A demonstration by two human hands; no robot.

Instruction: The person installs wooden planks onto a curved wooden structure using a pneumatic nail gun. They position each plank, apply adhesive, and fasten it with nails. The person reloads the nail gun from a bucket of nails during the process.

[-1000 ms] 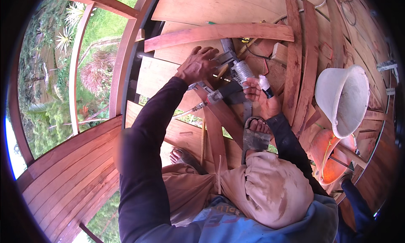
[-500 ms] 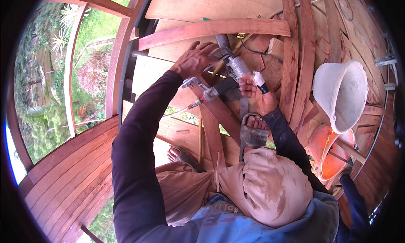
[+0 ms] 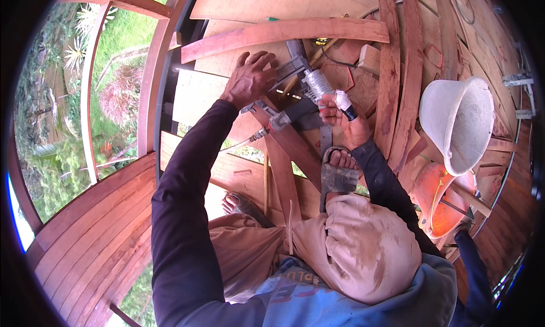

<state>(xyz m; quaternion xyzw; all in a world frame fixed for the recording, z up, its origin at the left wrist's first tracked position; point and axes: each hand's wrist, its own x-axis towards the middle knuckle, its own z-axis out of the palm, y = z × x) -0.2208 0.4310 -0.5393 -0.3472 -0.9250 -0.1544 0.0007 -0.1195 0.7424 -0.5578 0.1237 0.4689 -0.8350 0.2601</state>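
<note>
A pneumatic nail gun [image 3: 318, 83], with a silver-wrapped body, dark handle and air hose fitting, lies at an angle among wooden offcuts. My left hand [image 3: 248, 77] is over its metal magazine, fingers bent onto it at the upper left. My right hand [image 3: 339, 114], a white wrap on its thumb and dark tape below, curls its fingers against the lower end of the silver body. A long reddish board [image 3: 284, 31] crosses just above the gun. My sandalled foot [image 3: 339, 171] rests just below my right hand.
Long boards [image 3: 386, 94] lie at the right, beside a whitish bucket [image 3: 437, 122] and an orange container [image 3: 431, 190]. A co-worker's dark-clad leg [image 3: 477, 264] shows at lower right. An open timber frame [image 3: 160, 77] at the left looks out on greenery.
The whole scene has shifted slightly up and left in the view. My left hand has moved a little leftward on the gun; my right hand stays against it.
</note>
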